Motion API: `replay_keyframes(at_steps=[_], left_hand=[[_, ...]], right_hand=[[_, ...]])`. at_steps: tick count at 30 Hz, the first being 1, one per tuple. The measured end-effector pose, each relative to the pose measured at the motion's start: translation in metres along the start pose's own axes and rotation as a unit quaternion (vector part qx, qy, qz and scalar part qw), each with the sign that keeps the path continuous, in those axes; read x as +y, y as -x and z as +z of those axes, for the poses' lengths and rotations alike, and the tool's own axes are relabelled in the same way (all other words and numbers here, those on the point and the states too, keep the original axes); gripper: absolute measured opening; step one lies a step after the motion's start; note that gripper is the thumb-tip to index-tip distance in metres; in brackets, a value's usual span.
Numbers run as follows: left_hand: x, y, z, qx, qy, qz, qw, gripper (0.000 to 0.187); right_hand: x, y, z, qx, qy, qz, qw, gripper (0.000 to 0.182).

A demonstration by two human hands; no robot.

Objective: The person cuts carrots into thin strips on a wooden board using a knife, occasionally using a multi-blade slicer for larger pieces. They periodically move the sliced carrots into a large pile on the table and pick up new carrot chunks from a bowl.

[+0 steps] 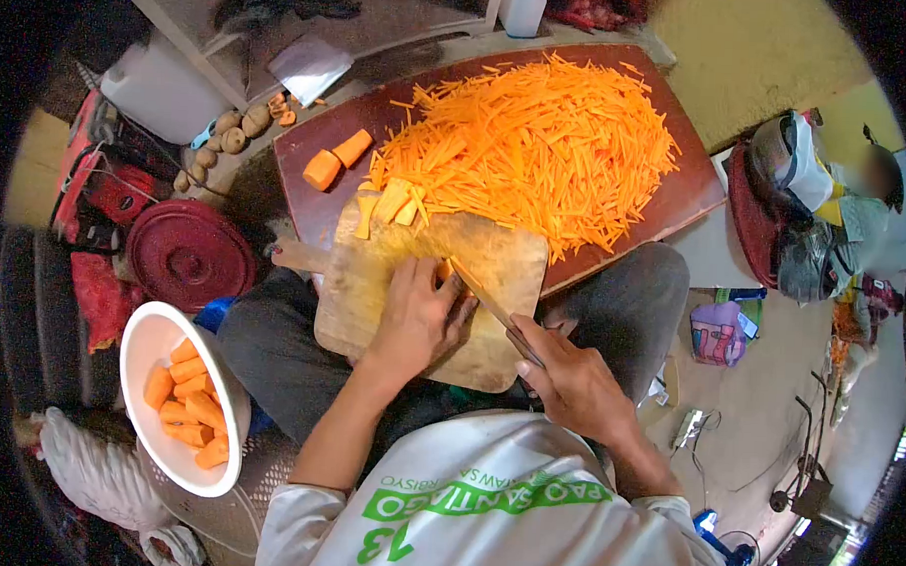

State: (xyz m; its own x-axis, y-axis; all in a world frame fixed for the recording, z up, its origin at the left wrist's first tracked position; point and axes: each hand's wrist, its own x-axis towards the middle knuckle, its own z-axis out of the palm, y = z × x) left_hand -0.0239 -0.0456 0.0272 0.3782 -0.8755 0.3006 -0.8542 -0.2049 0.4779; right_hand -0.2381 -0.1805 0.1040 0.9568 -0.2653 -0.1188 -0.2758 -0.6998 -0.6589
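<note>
A wooden cutting board (372,310) lies across my lap, its handle pointing left. On it, my left hand (418,310) has its fingers curled and pressed round a piece of carrot (443,271), most of it hidden beneath them. My right hand (575,372) grips a knife (487,302) by the handle, with the blade reaching up to the carrot beside my left fingertips. Several carrot slices (394,203) rest at the board's upper left edge. Beyond the board, a large heap of carrot strips (548,147) covers much of a dark red table (318,154).
Two carrot chunks (323,170) lie on the table's left part. A white bowl (144,324) of peeled carrots stands at my left, below a dark red round lid (190,256). Potatoes (232,140) sit by the wall. Bags and pots (776,165) are at the right.
</note>
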Motion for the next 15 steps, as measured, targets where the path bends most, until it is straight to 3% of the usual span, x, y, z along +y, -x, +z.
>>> replay_keyframes(at_steps=[3,6,15], left_hand=[[-0.001,0.001,-0.002,0.006,-0.002,0.016,1.000,0.028],[-0.002,0.000,-0.004,0.004,0.007,0.016,1.000,0.029],[-0.006,0.003,0.000,0.027,0.039,0.022,0.999,0.029]], right_hand=[[-0.009,-0.005,-0.002,-0.044,-0.001,0.064,0.997,0.058],[0.000,-0.015,0.006,-0.024,-0.018,0.005,1.000,0.056],[0.003,-0.038,0.005,-0.046,-0.001,0.026,0.999,0.052]])
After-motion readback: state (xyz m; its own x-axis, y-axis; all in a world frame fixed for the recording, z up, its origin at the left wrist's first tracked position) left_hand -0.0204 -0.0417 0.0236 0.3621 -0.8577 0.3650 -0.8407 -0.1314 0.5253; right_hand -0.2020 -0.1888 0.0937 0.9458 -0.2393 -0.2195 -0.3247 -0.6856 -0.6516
